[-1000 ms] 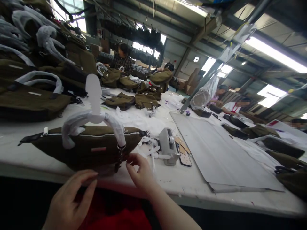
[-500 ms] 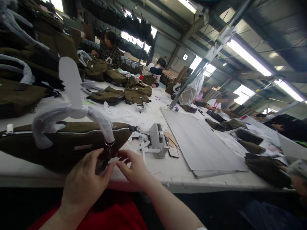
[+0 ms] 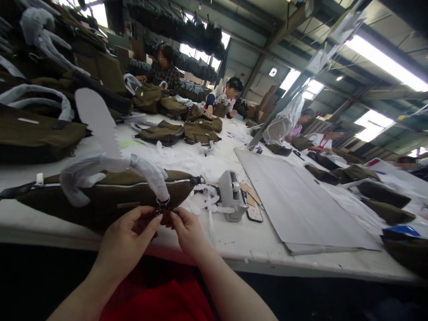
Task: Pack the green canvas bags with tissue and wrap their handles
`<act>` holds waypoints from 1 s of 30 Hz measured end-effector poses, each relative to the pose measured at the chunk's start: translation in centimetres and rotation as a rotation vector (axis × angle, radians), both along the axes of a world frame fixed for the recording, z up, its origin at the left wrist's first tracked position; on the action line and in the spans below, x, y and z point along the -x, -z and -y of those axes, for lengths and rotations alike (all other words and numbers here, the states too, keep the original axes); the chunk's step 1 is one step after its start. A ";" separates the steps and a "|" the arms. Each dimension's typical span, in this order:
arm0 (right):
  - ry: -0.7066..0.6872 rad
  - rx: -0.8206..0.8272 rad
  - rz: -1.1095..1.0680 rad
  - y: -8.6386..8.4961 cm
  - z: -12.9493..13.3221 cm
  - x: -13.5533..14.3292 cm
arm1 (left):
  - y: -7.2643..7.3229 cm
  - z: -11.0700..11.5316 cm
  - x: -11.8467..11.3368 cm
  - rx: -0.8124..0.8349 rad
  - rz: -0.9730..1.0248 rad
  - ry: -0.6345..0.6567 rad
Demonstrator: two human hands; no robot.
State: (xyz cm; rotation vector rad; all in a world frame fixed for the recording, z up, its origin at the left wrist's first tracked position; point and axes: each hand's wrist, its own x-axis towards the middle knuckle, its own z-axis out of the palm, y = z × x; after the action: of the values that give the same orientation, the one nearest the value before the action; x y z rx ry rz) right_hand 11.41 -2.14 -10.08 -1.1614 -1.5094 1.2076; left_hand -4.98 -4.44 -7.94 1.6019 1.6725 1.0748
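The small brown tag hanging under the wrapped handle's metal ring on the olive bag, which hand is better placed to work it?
Probably right. The right hand has fingertips pinching the small brown tag under the metal ring, while the left hand braces the olive canvas bag beside it.

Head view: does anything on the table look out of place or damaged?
Nothing looks damaged. Both hands pinch the metal ring at the paper-wrapped handle of the olive bag. Loose white scraps lie beside the tape dispenser.

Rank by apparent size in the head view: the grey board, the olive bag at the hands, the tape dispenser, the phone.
1. Grey board
2. Olive bag, close to it, and nearer the camera
3. Tape dispenser
4. Phone
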 end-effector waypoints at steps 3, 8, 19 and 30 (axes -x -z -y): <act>-0.057 -0.037 0.021 0.0 0.1 0.0 | 0.0 0.5 -0.6 -0.150 -0.048 -0.003; -0.088 -0.001 0.000 -0.1 0.2 -0.1 | 0.2 0.9 -1.1 -0.327 -0.261 -0.103; -0.259 -0.200 0.510 -2.9 0.4 -1.3 | -0.6 -0.2 0.1 0.012 -0.060 -0.099; 0.109 -0.163 1.228 -8.4 -12.5 -9.6 | 0.0 -0.8 0.5 0.299 0.319 -0.047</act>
State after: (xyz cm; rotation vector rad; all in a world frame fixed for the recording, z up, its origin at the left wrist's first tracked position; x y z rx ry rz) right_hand 21.02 10.36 -1.63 -1.9799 -2.2725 0.1738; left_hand -5.51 -3.65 -7.97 1.1431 1.5735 0.9881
